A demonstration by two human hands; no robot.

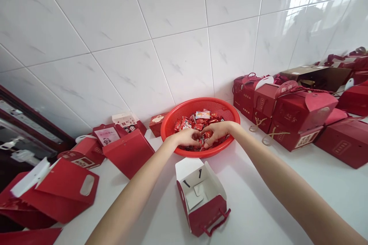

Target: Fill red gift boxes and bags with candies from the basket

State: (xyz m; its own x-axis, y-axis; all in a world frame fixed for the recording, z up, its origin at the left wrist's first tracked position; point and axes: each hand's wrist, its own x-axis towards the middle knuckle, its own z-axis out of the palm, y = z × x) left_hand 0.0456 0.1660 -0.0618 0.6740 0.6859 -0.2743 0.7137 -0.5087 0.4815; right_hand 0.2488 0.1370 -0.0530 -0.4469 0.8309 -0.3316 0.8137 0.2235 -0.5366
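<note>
A red plastic basket [234,116] holds a heap of small wrapped candies [202,115], mostly in red wrappers. Both hands reach down into it from the near side. My left hand [188,137] has its fingers curled in among the candies. Close beside it, my right hand [217,133] bends its fingers and thumb around some of them; how many each hand grips is hidden. Just in front of the basket stands a dark red gift box [208,216] with its top open. White inner walls show, with folded flaps at the bottom and a red rope handle hanging outside.
Several open red boxes [129,153] stand at the left, near a dark-framed object [25,122]. Closed red gift boxes [301,111] are stacked at the right, with a brown carton [304,71] behind. A tiled wall [184,53] bounds the white table [258,214].
</note>
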